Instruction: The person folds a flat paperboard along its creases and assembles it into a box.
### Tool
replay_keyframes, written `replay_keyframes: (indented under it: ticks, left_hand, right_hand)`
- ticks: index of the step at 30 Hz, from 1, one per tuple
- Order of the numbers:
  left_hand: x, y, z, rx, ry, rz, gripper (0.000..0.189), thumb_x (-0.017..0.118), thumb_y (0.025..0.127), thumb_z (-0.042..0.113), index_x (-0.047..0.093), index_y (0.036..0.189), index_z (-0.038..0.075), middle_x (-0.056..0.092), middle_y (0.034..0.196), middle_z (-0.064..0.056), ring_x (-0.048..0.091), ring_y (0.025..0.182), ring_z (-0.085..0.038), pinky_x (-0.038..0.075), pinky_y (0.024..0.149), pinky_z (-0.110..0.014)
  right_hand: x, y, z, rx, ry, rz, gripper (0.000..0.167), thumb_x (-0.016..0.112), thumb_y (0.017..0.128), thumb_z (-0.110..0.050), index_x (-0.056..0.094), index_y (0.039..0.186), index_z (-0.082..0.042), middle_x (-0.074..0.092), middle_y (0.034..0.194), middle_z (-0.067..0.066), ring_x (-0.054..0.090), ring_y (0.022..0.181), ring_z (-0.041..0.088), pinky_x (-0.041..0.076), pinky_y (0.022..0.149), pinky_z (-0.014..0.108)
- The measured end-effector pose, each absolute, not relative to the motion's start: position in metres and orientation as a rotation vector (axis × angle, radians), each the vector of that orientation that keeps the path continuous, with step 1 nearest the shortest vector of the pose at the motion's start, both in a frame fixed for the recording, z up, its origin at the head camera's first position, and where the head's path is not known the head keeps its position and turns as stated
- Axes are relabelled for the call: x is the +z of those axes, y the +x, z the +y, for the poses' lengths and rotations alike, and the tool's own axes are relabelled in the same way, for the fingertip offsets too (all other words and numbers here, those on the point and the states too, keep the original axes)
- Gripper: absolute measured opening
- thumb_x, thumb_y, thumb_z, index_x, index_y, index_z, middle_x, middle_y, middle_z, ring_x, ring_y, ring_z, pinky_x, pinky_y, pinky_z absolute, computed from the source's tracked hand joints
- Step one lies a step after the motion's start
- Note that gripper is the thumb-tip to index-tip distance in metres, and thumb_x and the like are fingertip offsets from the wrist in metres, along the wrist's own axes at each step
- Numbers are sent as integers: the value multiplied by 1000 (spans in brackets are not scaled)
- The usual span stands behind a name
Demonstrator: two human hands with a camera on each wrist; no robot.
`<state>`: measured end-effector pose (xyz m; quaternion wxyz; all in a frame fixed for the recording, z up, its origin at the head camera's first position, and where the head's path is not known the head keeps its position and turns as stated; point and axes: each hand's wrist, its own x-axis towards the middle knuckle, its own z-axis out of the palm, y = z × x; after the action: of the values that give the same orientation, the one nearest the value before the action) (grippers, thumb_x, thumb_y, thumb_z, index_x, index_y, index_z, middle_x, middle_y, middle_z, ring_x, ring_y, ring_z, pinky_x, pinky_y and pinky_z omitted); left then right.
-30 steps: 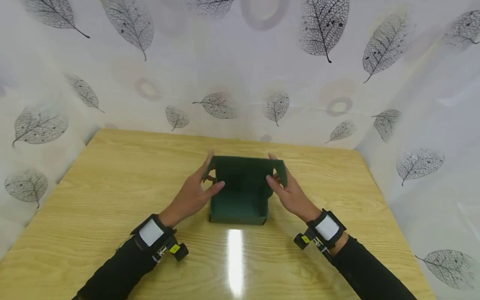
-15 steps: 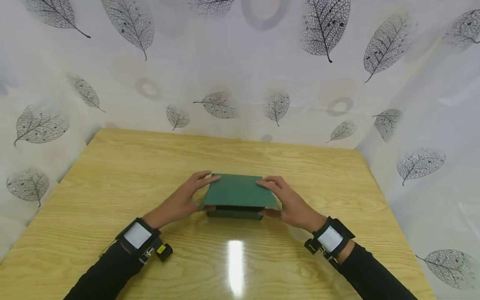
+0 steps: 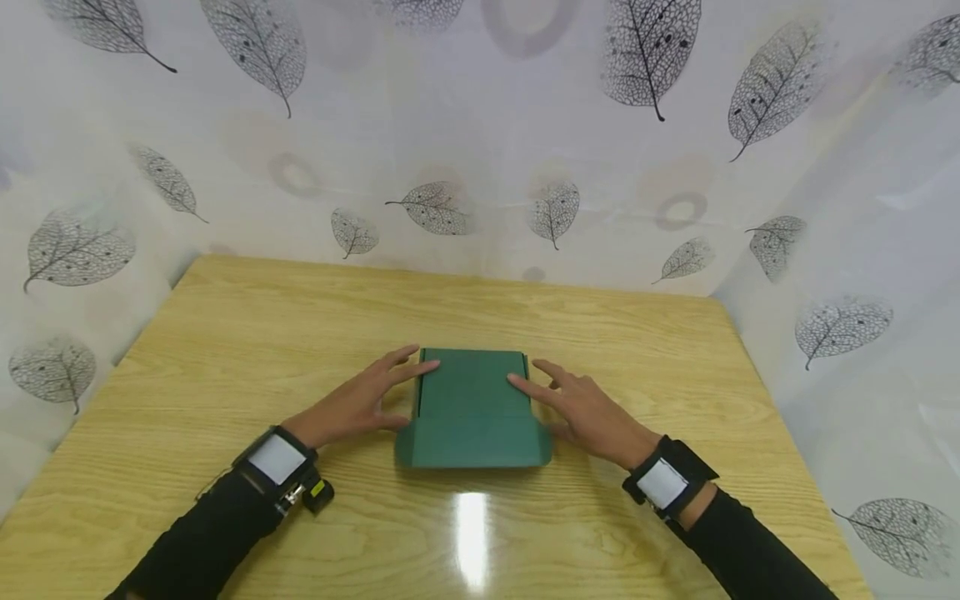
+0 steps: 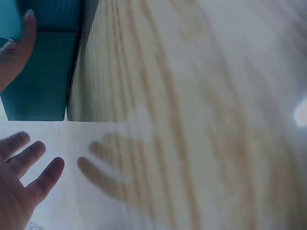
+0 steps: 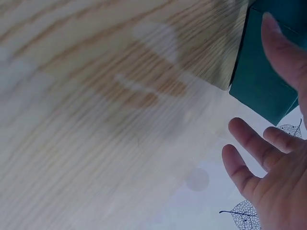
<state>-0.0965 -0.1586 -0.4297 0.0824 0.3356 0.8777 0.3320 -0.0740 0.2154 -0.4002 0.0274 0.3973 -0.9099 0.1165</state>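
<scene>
A green cardboard box (image 3: 476, 385) sits mid-table in the head view, its lid lowered over the top. The lid's front flap (image 3: 480, 443) juts out toward me, with a side ear at each end. My left hand (image 3: 362, 402) is at the box's left side: the index finger reaches onto the lid's edge and the thumb is by the left ear. On the other side, my right hand (image 3: 592, 412) has its index fingertip on the lid and its thumb by the right ear, partly hidden. Both wrist views show loosely spread fingers beside the box's side wall (image 4: 38, 76).
The wooden table (image 3: 285, 317) carries a bright light reflection in front of the box. Behind and at both sides hangs a white curtain (image 3: 480, 125) printed with leaves. Each wrist wears a black strap; a small camera shows on the left one (image 3: 318, 493).
The lid has swung down toward me from raised to lying over the box, its front flap now outside. Both hands followed it down, and their fingers have loosened and moved slightly outward.
</scene>
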Motion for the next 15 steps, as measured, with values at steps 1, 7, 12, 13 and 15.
replay_keyframes:
  ticks: [1,7,12,13,15]
  left_hand:
    - [-431,-97,-159,984,1016,2623,93,86,81,16,36,158,26,23,164,-19,32,145,-44,47,100,-59]
    - [-434,-100,-159,972,1052,2632,89,86,81,22,39,157,23,27,163,-18,35,143,-45,44,103,-60]
    - [-434,-101,-158,989,1015,2618,89,87,80,23,41,156,24,28,163,-18,36,142,-45,43,103,-61]
    - [-434,-102,-157,998,1008,2610,89,87,80,22,42,156,24,28,162,-19,36,142,-46,43,103,-61]
    - [-434,-102,-156,1007,998,2592,88,87,79,23,42,155,24,29,162,-20,37,141,-47,42,103,-62]
  right_hand:
    - [-400,-75,215,344,1238,-2798,90,87,79,-8,41,156,-21,43,150,26,65,85,25,52,77,48]
    - [-401,-79,212,388,1270,-2817,79,81,87,-15,42,156,-20,44,149,27,57,69,15,52,70,36]
    - [-406,-81,211,513,1232,-2928,81,78,89,-12,37,158,-23,33,156,29,65,76,16,55,73,32]
    - [-407,-81,210,536,1223,-2947,82,78,89,-11,36,158,-23,30,158,29,67,82,19,56,74,33]
    - [-409,-81,210,579,1207,-2974,84,78,88,-8,35,159,-24,25,160,29,69,95,26,57,78,36]
